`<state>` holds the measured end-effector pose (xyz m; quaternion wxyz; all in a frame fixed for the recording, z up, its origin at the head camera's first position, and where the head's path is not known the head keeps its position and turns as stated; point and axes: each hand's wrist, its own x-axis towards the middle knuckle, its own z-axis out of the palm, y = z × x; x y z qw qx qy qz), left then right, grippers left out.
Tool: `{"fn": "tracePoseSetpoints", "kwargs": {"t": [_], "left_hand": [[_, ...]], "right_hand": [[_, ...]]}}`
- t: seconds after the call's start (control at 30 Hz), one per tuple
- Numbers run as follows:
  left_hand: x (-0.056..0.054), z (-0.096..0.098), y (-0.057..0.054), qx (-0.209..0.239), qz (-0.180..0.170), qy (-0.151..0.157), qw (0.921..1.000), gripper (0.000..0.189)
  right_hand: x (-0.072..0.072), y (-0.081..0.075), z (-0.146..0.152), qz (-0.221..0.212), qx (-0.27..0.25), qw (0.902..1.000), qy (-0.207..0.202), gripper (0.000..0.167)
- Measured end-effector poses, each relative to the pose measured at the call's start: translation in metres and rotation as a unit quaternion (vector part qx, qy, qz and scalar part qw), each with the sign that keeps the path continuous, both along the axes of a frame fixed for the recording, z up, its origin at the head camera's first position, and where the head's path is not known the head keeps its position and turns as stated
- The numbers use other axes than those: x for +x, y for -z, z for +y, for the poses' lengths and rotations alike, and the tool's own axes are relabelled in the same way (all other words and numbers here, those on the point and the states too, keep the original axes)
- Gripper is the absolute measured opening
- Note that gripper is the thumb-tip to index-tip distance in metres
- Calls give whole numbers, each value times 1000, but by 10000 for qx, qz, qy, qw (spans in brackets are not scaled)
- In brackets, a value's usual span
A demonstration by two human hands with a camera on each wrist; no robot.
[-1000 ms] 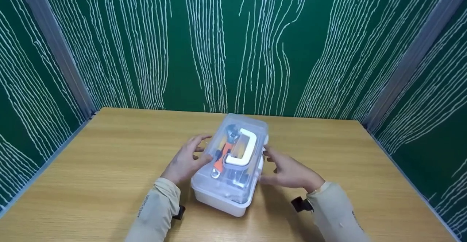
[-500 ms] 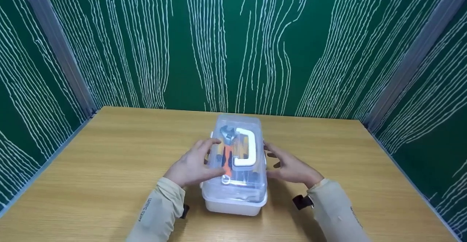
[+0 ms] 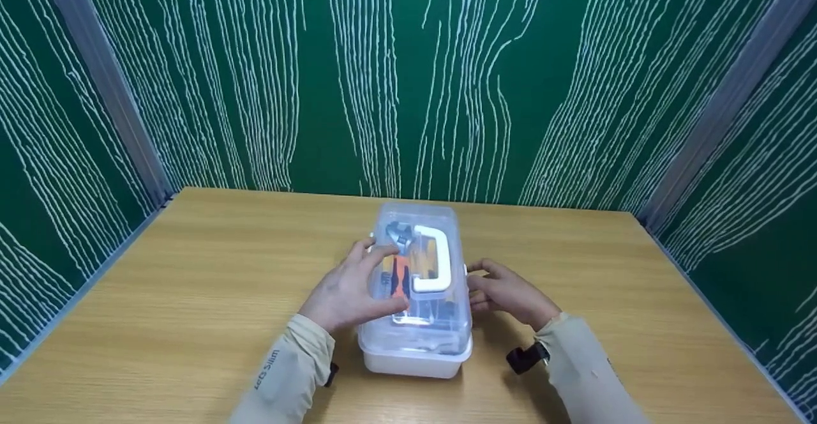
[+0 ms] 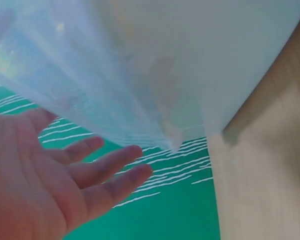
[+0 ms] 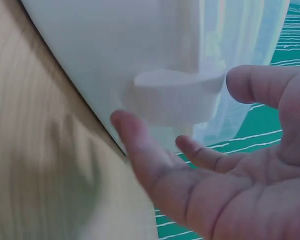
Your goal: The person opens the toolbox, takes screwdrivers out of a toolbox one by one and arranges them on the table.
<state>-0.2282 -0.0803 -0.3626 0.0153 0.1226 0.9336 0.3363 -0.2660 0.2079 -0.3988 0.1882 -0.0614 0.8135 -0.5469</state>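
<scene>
A clear-lidded toolbox (image 3: 415,341) with a white base lies lengthwise on the table between my hands. Through its lid show an adjustable wrench (image 3: 400,274) with an orange and black grip and some yellow shapes. A white carry handle (image 3: 442,258) lies on the lid. My left hand (image 3: 344,290) is at the left side, fingers spread, its thumb over the lid; the left wrist view shows its fingers loosely extended beside the wall. At the right side is my right hand (image 3: 510,290), thumb tip right at a white latch (image 5: 177,97), the other fingers below it.
The wooden table (image 3: 242,251) runs back to a green wall (image 3: 421,92) with white wavy lines. Grey posts (image 3: 115,85) stand at the corners. Dark wrist cameras (image 3: 526,357) are strapped under both sleeves.
The toolbox has turned from a slant to nearly straight and shifted slightly right at its near end. My left hand moved right with it; my right hand's fingers drew in beside the latch.
</scene>
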Motion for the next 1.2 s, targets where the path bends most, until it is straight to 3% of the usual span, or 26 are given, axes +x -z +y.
{"fn": "tracePoseSetpoints", "kwargs": {"t": [0.17,0.3,0.53,0.93,1.2], "left_hand": [[-1,-1,4,-145,149,197,9996,89],[-2,-2,5,-189,27,358,9992,93],[-2,-3,5,-345,-180,376,9985,95],[-2,-5,3,-372,-267,312,9985,95],[-1,-5,5,-204,-176,373,9989,93]], "right_hand": [[1,3,-1,90,-170,9989,-416,55],[2,2,0,185,-126,9978,-624,64],[3,2,1,93,-147,9986,-494,63],[-5,12,-1,349,-223,9989,-241,55],[-9,20,-3,495,-754,9955,-284,42]]}}
